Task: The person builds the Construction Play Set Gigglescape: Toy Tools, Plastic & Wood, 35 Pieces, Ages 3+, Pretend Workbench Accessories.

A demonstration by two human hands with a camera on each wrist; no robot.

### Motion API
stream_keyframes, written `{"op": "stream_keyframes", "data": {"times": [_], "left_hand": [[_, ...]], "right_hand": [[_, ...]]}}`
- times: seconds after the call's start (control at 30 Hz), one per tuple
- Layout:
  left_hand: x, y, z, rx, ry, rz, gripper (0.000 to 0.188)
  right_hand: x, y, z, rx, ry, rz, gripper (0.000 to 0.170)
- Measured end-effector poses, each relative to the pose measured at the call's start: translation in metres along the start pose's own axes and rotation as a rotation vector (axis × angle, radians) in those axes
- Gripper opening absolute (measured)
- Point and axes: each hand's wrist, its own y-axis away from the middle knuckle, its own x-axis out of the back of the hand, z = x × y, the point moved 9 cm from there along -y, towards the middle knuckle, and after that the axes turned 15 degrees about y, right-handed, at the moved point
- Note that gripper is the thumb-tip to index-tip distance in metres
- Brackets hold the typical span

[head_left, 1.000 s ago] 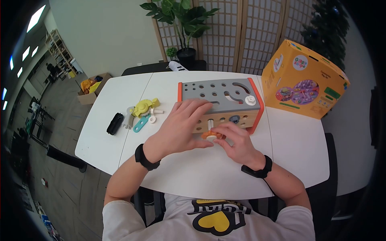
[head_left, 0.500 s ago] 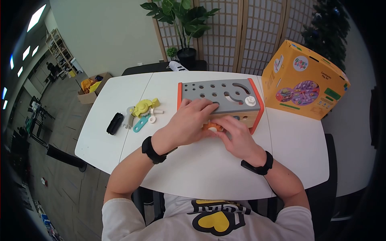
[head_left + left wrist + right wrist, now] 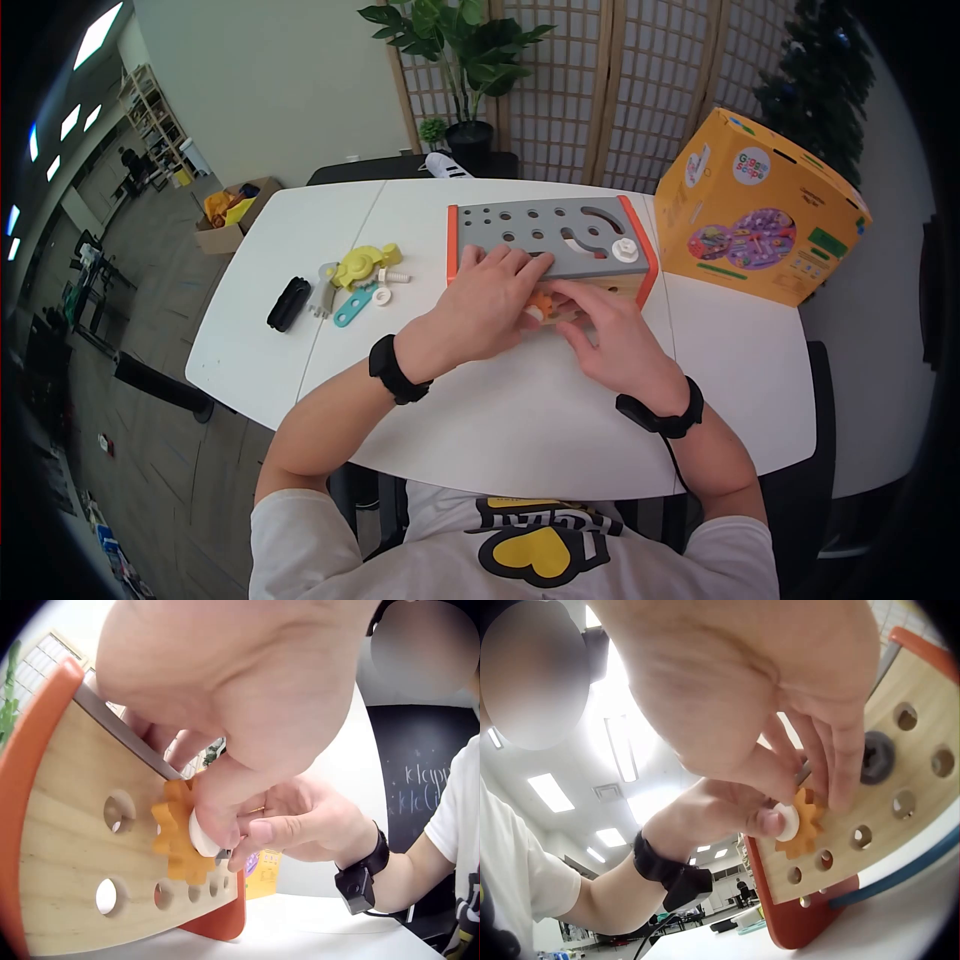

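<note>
A toy workbench box has a grey perforated top (image 3: 485, 228), orange ends and a wooden front panel (image 3: 67, 825) with round holes. An orange gear (image 3: 178, 859) lies flat against that panel, a white bolt head (image 3: 787, 822) at its centre. My left hand (image 3: 485, 310) presses the bolt head with its thumb, while its fingers rest over the box's top edge. My right hand (image 3: 620, 345) touches beside the gear with extended fingertips, its thumb apart from them. A dark grey bolt head (image 3: 877, 757) sits in the panel near the right fingers.
Left of the box lie a yellow toy piece (image 3: 362, 268), a teal strip (image 3: 354, 306), a white ring (image 3: 382, 297), a grey tool (image 3: 323, 292) and a black case (image 3: 289, 304). A yellow carton (image 3: 760, 210) stands at the right. A white bolt head (image 3: 625, 250) shows on the box's top.
The gear, held out in front of the panel on its bolt, has moved in against it. The left thumb has come onto the bolt head; the right thumb has drawn away.
</note>
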Motion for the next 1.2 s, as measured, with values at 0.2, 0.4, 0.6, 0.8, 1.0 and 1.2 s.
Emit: {"op": "stream_keyframes", "data": {"times": [0.2,0.4,0.6,0.8,1.0,1.2], "left_hand": [[0.032,0.021,-0.009,-0.134,0.169,0.121,0.047],[0.111,0.069,-0.151,0.352,0.154,0.412,0.028],[0.104,0.149,-0.291,0.795,-0.208,0.145,0.046],[0.084,0.155,-0.307,0.927,-0.235,-0.016,0.042],[0.112,0.137,-0.296,0.813,-0.294,0.207,0.039],[0.156,0.098,-0.241,0.619,-0.044,0.541,0.042]], "right_hand": [[0.057,-0.002,0.010,0.148,0.330,0.307,0.030],[0.071,-0.018,0.054,0.041,0.408,0.234,0.036],[0.056,-0.017,0.062,0.033,0.491,0.154,0.038],[0.058,-0.016,0.061,0.036,0.439,0.130,0.037],[0.057,-0.010,0.052,0.061,0.433,0.106,0.037],[0.056,-0.006,0.046,0.083,0.436,0.082,0.038]]}}
